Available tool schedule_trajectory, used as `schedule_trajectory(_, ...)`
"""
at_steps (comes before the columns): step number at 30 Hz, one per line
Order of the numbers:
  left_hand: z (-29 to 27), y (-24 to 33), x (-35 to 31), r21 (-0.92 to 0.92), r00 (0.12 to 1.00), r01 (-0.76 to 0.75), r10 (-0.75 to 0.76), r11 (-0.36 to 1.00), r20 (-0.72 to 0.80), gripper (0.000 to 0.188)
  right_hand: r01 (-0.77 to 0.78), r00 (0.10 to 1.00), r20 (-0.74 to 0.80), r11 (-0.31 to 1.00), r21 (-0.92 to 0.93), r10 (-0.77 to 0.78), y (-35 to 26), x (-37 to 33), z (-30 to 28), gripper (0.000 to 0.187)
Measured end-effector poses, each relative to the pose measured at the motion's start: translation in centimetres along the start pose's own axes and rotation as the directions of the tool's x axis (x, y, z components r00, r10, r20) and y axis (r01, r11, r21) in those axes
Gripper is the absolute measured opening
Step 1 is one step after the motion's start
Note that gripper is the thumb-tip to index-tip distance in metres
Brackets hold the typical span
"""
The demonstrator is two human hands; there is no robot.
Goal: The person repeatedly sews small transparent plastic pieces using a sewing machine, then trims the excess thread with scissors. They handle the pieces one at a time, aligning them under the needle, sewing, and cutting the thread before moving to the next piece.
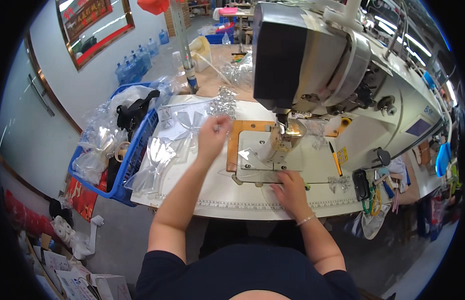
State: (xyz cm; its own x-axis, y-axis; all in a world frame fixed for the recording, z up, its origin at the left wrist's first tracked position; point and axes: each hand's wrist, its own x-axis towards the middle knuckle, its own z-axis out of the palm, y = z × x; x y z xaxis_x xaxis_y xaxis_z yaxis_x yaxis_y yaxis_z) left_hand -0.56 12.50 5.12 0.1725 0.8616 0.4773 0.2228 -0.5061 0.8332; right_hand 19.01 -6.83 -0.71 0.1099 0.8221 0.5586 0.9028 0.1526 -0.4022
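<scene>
My left hand (214,135) is raised left of the sewing machine's orange-brown plate (233,150), near clear plastic pieces and crinkled silver strips (224,102). Its fingers are curled together and slightly blurred; whatever they hold cannot be made out. Just in front of the machine bed, my right hand (293,194) lies low with thumb and fingers on a clear plastic sheet (266,192). The sheet's outline is faint against the white table. Behind that hand rises the sewing machine's post (280,142), with the needle area and presser foot (282,120) above it.
A blue basket (123,172) full of clear plastic and black items stands at the left. Clear plastic pieces (160,155) lie beside it. On the right are an orange pen (335,159), metal clips (340,184), a black tray (361,184) and scissors (375,200).
</scene>
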Motion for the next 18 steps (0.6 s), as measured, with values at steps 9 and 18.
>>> schedule_trajectory(9,2.3,0.4,-16.0,-0.38,0.769,0.572,-0.315,0.727,0.556,0.041,-0.054,0.988,0.143,0.998,-0.025,0.057,-1.5,2.2,1.9,0.024)
schedule_trajectory(18,2.3,2.9,-15.4,-0.745,0.923,0.384,-0.248,0.546,0.294,0.015,-0.007,0.995,0.092,0.848,0.53,-0.049,-8.1,0.6,-1.5,0.023)
